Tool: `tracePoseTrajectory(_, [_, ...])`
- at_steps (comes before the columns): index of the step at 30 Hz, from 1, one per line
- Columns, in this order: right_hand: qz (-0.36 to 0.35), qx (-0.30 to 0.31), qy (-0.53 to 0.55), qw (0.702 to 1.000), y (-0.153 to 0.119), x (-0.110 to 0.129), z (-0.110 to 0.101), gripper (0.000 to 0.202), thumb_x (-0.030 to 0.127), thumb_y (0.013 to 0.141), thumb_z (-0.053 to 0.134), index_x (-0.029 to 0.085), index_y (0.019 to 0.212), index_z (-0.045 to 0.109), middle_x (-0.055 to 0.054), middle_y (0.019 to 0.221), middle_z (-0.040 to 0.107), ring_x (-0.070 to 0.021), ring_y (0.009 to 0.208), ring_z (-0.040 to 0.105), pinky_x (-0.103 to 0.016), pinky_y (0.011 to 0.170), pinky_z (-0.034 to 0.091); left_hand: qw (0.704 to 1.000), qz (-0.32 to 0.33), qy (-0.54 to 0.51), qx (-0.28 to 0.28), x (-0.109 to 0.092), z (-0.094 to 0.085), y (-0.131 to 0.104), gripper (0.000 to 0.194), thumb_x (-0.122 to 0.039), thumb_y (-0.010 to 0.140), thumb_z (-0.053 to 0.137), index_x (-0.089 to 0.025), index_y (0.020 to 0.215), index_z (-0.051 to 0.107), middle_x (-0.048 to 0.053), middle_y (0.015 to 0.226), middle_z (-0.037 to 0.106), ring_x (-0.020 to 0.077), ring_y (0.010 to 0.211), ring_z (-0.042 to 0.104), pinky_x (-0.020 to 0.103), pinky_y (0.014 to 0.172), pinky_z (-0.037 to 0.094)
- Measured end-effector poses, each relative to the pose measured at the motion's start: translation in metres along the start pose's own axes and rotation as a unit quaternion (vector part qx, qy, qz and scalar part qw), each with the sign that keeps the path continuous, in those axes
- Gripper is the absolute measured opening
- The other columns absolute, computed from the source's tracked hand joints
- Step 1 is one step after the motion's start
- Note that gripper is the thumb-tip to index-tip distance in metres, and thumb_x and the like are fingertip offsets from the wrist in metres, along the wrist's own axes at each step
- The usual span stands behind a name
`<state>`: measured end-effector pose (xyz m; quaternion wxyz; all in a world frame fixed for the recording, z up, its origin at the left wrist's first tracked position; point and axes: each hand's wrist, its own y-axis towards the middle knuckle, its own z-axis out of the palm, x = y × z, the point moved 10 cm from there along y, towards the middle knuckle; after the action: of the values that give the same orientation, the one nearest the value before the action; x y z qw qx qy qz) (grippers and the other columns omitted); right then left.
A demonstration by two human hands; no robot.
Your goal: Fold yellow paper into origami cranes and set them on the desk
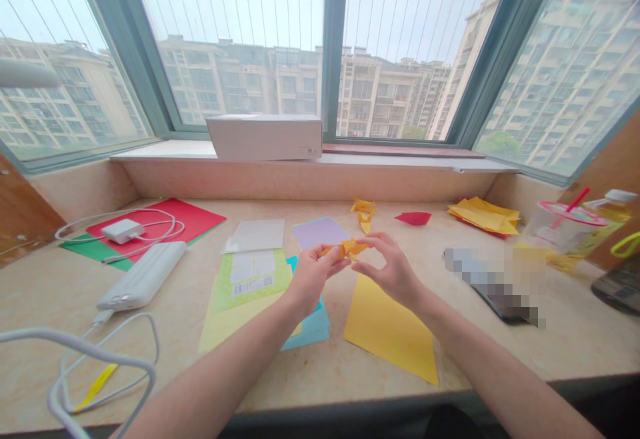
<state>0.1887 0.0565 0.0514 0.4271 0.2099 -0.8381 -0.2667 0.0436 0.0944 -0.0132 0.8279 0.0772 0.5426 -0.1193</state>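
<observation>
A small piece of folded orange-yellow paper (352, 248) is held up over the middle of the table. My left hand (320, 272) pinches its left end between thumb and fingers. At its right end, my right hand (393, 269) has the index finger above and the thumb below, curved around the paper. Part of the folded piece is hidden by my fingers. Beneath my right hand lies a flat yellow sheet (393, 332). Beyond my hands are more folded yellow paper pieces (364, 210) and a red folded piece (414, 218).
Left of my hands are a green paper packet (255, 272), blue sheets (313, 329) and a lilac sheet (320, 231). Farther left lie a white power bank (145, 276), cables and red paper (193, 222). At right are stacked yellow papers (483, 214), a phone (493, 286) and a cup (563, 229).
</observation>
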Motion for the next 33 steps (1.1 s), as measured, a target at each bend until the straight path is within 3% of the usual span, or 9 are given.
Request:
tracePoseTrajectory(6, [0.033,-0.051,0.02,0.998,0.003,-0.015,-0.007,0.025,0.045,0.091,0.059,0.025,0.09,0.072,-0.009,0.104,0.063,-0.0258,0.104,0.059,-0.043,0.096,0.043,0.995,-0.028,0.054,0.079,0.005,0.019,-0.008,0.038,-0.046,0.08,0.071,-0.011,0.093,0.072,0.011,0.095,0.073,0.0205,0.083,0.071,0.037,0.086,0.055])
tracePoseTrajectory(11, [0.057,-0.008,0.044,0.997,0.004,-0.027,-0.004,0.028,0.046,0.092,0.056,0.024,0.084,0.072,-0.007,0.093,0.067,-0.0244,0.091,0.061,-0.037,0.083,0.046,0.972,0.085,0.216,0.023,-0.015,0.008,-0.005,0.034,-0.041,0.084,0.065,-0.014,0.105,0.067,0.012,0.107,0.068,0.0145,0.069,0.065,0.028,0.06,0.054])
tracePoseTrajectory(16, [0.036,0.042,0.059,0.997,0.003,-0.019,0.009,0.024,0.043,0.091,0.06,0.023,0.082,0.07,-0.005,0.082,0.066,-0.022,0.08,0.059,-0.035,0.078,0.045,0.935,0.153,0.313,0.062,-0.02,0.016,-0.005,0.02,-0.03,0.085,0.064,-0.018,0.099,0.07,0.008,0.097,0.07,0.0145,0.069,0.062,0.026,0.063,0.051])
tracePoseTrajectory(19, [0.03,0.047,0.049,0.997,0.0,-0.018,0.011,0.023,0.044,0.089,0.062,0.023,0.084,0.07,-0.005,0.083,0.066,-0.0212,0.079,0.058,-0.034,0.077,0.045,0.937,0.149,0.311,0.055,-0.018,0.014,-0.004,0.015,-0.028,0.085,0.062,-0.018,0.093,0.07,0.005,0.084,0.071,0.0151,0.066,0.063,0.027,0.063,0.05])
tracePoseTrajectory(22, [0.034,0.052,0.033,0.998,0.002,-0.025,0.009,0.024,0.045,0.089,0.061,0.023,0.086,0.071,-0.004,0.084,0.068,-0.0209,0.079,0.059,-0.034,0.076,0.045,0.942,0.143,0.298,0.049,-0.019,0.012,-0.003,0.022,-0.029,0.086,0.06,-0.019,0.103,0.068,0.005,0.092,0.071,0.0151,0.066,0.064,0.027,0.063,0.051])
tracePoseTrajectory(25, [0.088,0.038,-0.033,0.995,0.017,-0.057,-0.011,0.027,0.043,0.091,0.057,0.022,0.091,0.072,-0.005,0.087,0.072,-0.0215,0.081,0.062,-0.033,0.075,0.044,0.93,0.166,0.327,0.015,-0.027,0.003,-0.001,0.026,-0.028,0.085,0.06,-0.019,0.109,0.066,0.007,0.098,0.07,0.0152,0.068,0.063,0.028,0.065,0.049])
tracePoseTrajectory(27, [0.127,0.035,-0.095,0.987,0.034,-0.087,-0.03,0.025,0.041,0.088,0.058,0.02,0.092,0.073,-0.005,0.088,0.073,-0.0222,0.08,0.063,-0.033,0.073,0.045,0.908,0.199,0.368,0.008,-0.034,0.001,-0.001,0.017,-0.027,0.085,0.06,-0.019,0.097,0.069,0.006,0.091,0.069,0.0158,0.068,0.061,0.028,0.066,0.047])
tracePoseTrajectory(30, [0.15,0.041,-0.14,0.978,0.061,-0.129,-0.054,0.02,0.031,0.084,0.06,0.018,0.081,0.075,-0.007,0.084,0.074,-0.0241,0.079,0.064,-0.034,0.073,0.044,0.874,0.244,0.418,0.044,-0.038,0.006,-0.003,0.017,-0.028,0.088,0.057,-0.019,0.082,0.069,0.005,0.082,0.065,0.0168,0.069,0.058,0.028,0.067,0.043])
tracePoseTrajectory(33, [0.169,0.067,-0.173,0.968,0.075,-0.166,-0.06,0.016,0.023,0.08,0.06,0.018,0.076,0.075,-0.006,0.079,0.075,-0.0225,0.074,0.063,-0.032,0.071,0.044,0.85,0.265,0.45,0.071,-0.036,0.01,-0.005,0.019,-0.028,0.092,0.053,-0.019,0.085,0.069,0.005,0.084,0.064,0.0173,0.071,0.058,0.028,0.069,0.043])
